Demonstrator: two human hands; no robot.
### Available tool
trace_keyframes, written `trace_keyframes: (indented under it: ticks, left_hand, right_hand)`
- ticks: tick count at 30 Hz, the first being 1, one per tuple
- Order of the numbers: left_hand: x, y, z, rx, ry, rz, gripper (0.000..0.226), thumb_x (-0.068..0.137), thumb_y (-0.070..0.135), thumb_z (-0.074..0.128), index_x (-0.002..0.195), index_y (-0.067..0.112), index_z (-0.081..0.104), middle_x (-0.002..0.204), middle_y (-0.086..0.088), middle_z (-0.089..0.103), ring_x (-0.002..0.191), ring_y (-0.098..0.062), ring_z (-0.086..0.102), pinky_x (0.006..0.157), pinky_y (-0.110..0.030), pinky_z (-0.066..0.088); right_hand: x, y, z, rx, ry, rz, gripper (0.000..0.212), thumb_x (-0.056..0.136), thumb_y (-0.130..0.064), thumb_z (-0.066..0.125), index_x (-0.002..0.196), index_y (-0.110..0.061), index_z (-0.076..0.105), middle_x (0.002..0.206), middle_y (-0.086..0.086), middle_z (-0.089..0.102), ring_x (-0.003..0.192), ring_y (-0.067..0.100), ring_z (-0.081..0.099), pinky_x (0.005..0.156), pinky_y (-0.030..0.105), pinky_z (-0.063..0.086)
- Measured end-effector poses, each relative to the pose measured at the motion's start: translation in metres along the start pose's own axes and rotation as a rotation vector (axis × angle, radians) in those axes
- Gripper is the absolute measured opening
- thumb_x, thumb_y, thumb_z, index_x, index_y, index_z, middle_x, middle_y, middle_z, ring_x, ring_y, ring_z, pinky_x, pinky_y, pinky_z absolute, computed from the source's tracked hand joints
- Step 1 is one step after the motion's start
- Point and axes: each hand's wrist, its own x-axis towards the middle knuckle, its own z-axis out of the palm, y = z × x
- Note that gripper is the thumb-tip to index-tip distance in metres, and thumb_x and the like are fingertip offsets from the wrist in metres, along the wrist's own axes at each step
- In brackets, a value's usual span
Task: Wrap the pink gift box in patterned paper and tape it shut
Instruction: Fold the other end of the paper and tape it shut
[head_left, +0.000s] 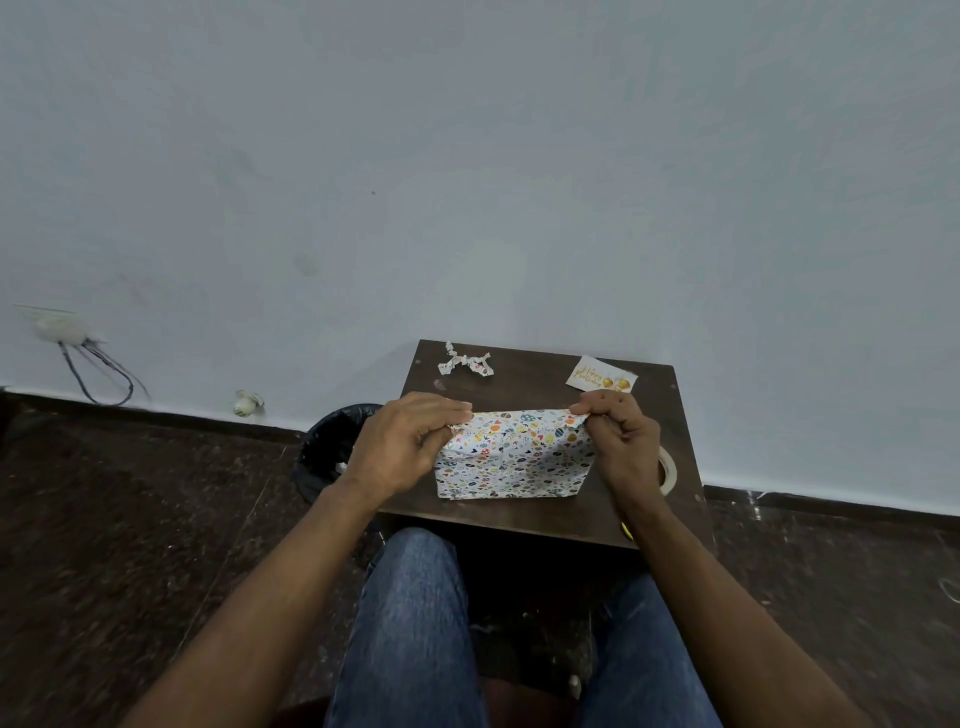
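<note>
White paper with a small colourful pattern (511, 457) covers the box, which stands on the small dark wooden table (540, 374); no pink shows. My left hand (410, 441) pinches the paper's upper left corner. At the upper right corner my right hand (621, 441) pinches the paper too. Behind my right wrist a roll of tape (670, 470) lies on the table, partly hidden.
A crumpled strip of the same paper (465, 359) lies at the table's far left. A small greeting card (600, 376) sits at the far right. A black-lined bin (330, 449) stands on the floor left of the table. My knees are under the near edge.
</note>
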Motion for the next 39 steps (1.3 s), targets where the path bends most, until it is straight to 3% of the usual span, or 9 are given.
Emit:
trace_keyframes:
  ticks: [5,10,17,25,30,32,35,36,39]
  left_hand:
    - [0.001,-0.005,-0.007,0.126,-0.083,0.122,0.026,0.089,0.023,0.058,0.109,0.019,0.075,0.114,0.008,0.072,0.103,-0.014,0.068,0.076,-0.040,0.058]
    - [-0.001,-0.003,-0.008,0.088,-0.127,0.077,0.037,0.089,0.046,0.064,0.116,0.022,0.073,0.125,0.010,0.067,0.111,-0.009,0.065,0.082,-0.038,0.058]
    - [-0.008,-0.002,0.001,-0.033,-0.044,-0.021,0.035,0.089,0.040,0.062,0.116,0.021,0.073,0.126,0.012,0.065,0.116,-0.008,0.063,0.090,-0.042,0.057]
    - [-0.007,-0.006,0.006,0.093,-0.033,0.051,0.037,0.092,0.039,0.056,0.117,0.017,0.072,0.129,0.006,0.064,0.123,-0.016,0.059,0.091,-0.046,0.055]
    - [0.002,0.001,-0.004,-0.058,-0.206,-0.236,0.051,0.081,0.058,0.053,0.116,0.025,0.072,0.131,0.019,0.058,0.138,-0.004,0.039,0.114,-0.051,0.031]
    - [0.014,0.006,-0.007,-0.147,-0.227,-0.339,0.057,0.082,0.066,0.048,0.098,0.020,0.077,0.116,0.008,0.071,0.129,0.000,0.047,0.111,-0.045,0.037]
    - [0.035,0.020,-0.006,-0.089,-0.245,-0.374,0.069,0.090,0.070,0.038,0.086,0.010,0.072,0.088,-0.008,0.073,0.092,-0.008,0.066,0.082,-0.035,0.052]
    - [0.042,0.026,-0.002,-0.077,-0.283,-0.358,0.058,0.096,0.062,0.041,0.092,0.015,0.073,0.091,-0.004,0.074,0.088,-0.011,0.066,0.080,-0.033,0.051]
    - [0.052,0.041,0.009,0.063,-0.496,-0.228,0.043,0.102,0.047,0.039,0.136,0.027,0.057,0.129,0.005,0.064,0.117,-0.013,0.059,0.097,-0.035,0.046]
  right_hand:
    - [-0.001,-0.002,0.007,-0.062,0.046,-0.049,0.038,0.081,0.015,0.050,0.077,-0.016,0.070,0.092,-0.006,0.061,0.089,-0.001,0.057,0.078,0.014,0.044]
    - [0.000,0.000,0.008,-0.080,0.067,-0.019,0.038,0.085,0.017,0.051,0.077,-0.014,0.070,0.092,-0.005,0.060,0.090,0.004,0.056,0.077,0.014,0.045]
    - [0.002,0.003,0.005,-0.144,-0.001,-0.091,0.036,0.088,0.015,0.055,0.085,-0.016,0.073,0.095,-0.001,0.061,0.092,0.006,0.058,0.077,0.013,0.044]
    - [0.010,0.007,-0.006,-0.163,-0.083,-0.135,0.042,0.085,0.017,0.057,0.087,-0.021,0.074,0.095,0.004,0.065,0.094,0.013,0.061,0.079,0.018,0.046]
    - [0.006,0.004,-0.003,-0.170,-0.040,-0.135,0.039,0.084,0.020,0.054,0.087,-0.014,0.073,0.092,-0.002,0.065,0.089,-0.001,0.060,0.076,0.012,0.045]
    - [0.003,0.004,-0.001,-0.162,-0.019,-0.140,0.038,0.083,0.018,0.053,0.086,-0.015,0.072,0.092,0.000,0.065,0.089,0.001,0.060,0.076,0.014,0.046]
    - [0.000,0.002,0.004,-0.153,0.011,-0.134,0.032,0.082,0.010,0.052,0.084,-0.015,0.071,0.091,0.002,0.065,0.088,0.003,0.060,0.075,0.016,0.047]
    - [0.000,0.001,0.005,-0.157,0.023,-0.129,0.032,0.082,0.010,0.051,0.083,-0.014,0.072,0.091,0.002,0.065,0.088,0.004,0.060,0.075,0.016,0.047]
    - [-0.001,0.000,0.007,-0.166,0.048,-0.130,0.029,0.081,0.007,0.050,0.081,-0.013,0.071,0.091,0.004,0.065,0.088,0.011,0.061,0.075,0.017,0.047]
